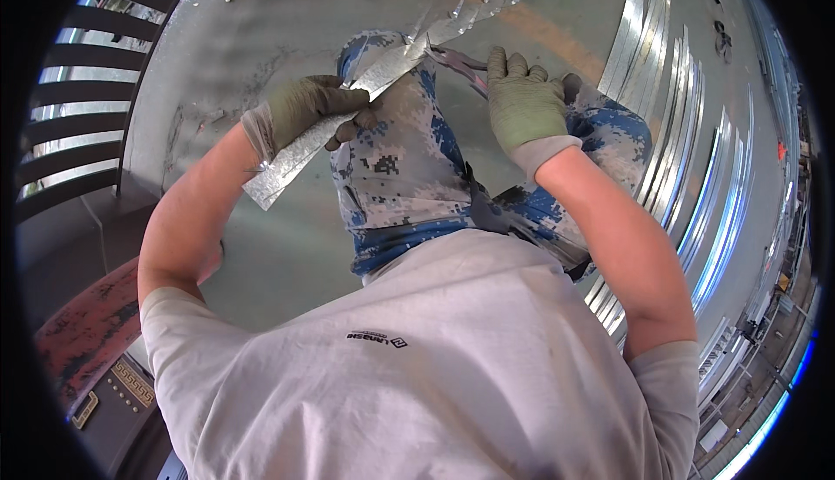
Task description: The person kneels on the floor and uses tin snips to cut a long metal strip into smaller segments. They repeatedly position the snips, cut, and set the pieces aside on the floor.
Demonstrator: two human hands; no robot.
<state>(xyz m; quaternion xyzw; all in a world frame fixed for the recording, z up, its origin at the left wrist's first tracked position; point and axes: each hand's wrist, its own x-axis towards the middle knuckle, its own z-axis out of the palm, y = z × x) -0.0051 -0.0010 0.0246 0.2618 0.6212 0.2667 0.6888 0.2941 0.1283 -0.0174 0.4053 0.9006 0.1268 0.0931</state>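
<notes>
Our left hand (317, 110) clamped on the metal strip (391, 71) over our left leg (396, 150), right hand (526, 102) gripping the plier-like tool (465, 67) at its edge, we're seemingly working that edge, which next calls for steadiness.

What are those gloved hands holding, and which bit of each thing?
The left hand holds the metal strip near its lower-left end; the right hand holds the pliers-like tool by its handles, partly hidden.
</notes>
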